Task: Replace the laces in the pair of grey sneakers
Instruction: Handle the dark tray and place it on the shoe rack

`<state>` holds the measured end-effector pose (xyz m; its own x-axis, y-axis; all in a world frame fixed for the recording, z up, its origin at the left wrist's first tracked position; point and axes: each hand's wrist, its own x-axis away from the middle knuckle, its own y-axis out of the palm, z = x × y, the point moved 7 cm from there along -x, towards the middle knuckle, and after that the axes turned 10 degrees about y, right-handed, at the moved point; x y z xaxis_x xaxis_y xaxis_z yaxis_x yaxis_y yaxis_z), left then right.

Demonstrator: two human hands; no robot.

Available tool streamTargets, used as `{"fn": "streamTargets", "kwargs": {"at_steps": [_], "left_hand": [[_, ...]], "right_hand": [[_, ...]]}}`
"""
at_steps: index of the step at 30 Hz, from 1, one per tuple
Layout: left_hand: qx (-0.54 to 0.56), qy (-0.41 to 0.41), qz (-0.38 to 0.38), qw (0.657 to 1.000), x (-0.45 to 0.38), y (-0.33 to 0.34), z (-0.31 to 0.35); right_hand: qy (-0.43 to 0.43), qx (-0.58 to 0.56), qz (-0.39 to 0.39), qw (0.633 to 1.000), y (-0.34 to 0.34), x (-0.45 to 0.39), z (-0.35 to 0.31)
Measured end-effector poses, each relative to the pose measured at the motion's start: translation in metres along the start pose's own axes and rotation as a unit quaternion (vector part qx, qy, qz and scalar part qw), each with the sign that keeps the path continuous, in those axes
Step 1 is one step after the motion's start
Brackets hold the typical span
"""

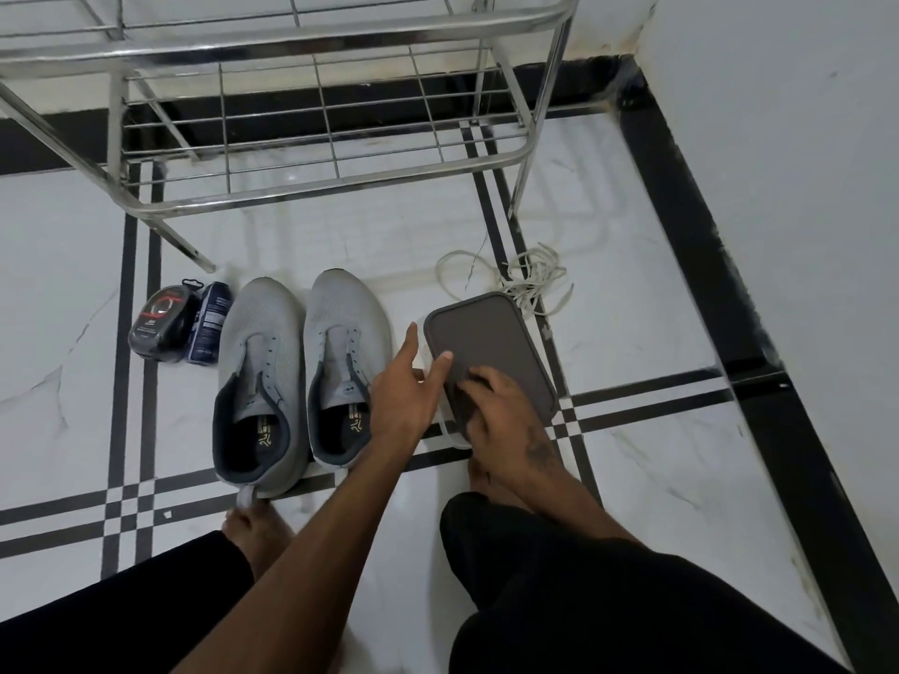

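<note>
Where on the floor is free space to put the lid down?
Bare floor lies right of the grey-lidded box and beyond the sneakers, under the steel rack. Crowded: the old laces behind the box, and both hands between box and sneakers.

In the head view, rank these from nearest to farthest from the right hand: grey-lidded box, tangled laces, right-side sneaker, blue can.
1. Grey-lidded box, under the right hand.
2. Right-side sneaker, just left of the box.
3. Tangled laces, beyond the box.
4. Blue can, far left past both sneakers.
</note>
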<state>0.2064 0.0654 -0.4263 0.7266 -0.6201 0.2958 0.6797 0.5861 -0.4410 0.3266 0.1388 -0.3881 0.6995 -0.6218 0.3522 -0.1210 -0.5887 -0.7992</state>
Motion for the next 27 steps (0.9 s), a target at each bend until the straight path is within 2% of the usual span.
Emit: {"fn": "streamTargets", "kwargs": {"at_steps": [1, 3, 4, 6, 8, 12, 15, 21, 27], "left_hand": [[-0.017, 0.009, 0.000, 1.000, -0.001, 0.000, 0.000], [-0.042, 0.025, 0.004, 0.999, -0.002, -0.002, 0.003], [-0.048, 0.032, 0.006, 0.998, -0.002, -0.002, 0.004], [-0.054, 0.039, 0.004, 0.998, -0.003, -0.001, 0.006], [-0.052, 0.045, 0.004, 0.998, -0.004, -0.001, 0.006], [-0.051, 0.059, -0.022, 0.997, -0.009, -0.001, 0.002], [-0.006, 0.040, -0.051, 0.998, -0.012, 0.003, -0.002], [0.174, -0.036, -0.035, 0.983, -0.007, 0.005, -0.017], [0.190, -0.046, 0.001, 0.981, -0.007, 0.004, -0.020]], "right_hand": [[0.016, -0.027, 0.040, 0.999, -0.010, -0.002, 0.005], [0.086, -0.013, 0.125, 0.988, -0.030, -0.010, 0.025], [0.128, 0.013, 0.130, 0.983, -0.035, -0.014, 0.037], [0.178, -0.001, 0.063, 0.982, -0.030, -0.025, 0.054], [0.179, -0.087, 0.006, 0.980, -0.020, -0.030, 0.060], [0.190, -0.127, 0.016, 0.973, -0.017, -0.026, 0.068], [0.201, -0.140, 0.001, 0.970, -0.018, -0.026, 0.076], [0.210, -0.178, -0.019, 0.961, -0.025, -0.028, 0.083], [0.222, -0.191, -0.009, 0.956, -0.026, -0.029, 0.082]]}}
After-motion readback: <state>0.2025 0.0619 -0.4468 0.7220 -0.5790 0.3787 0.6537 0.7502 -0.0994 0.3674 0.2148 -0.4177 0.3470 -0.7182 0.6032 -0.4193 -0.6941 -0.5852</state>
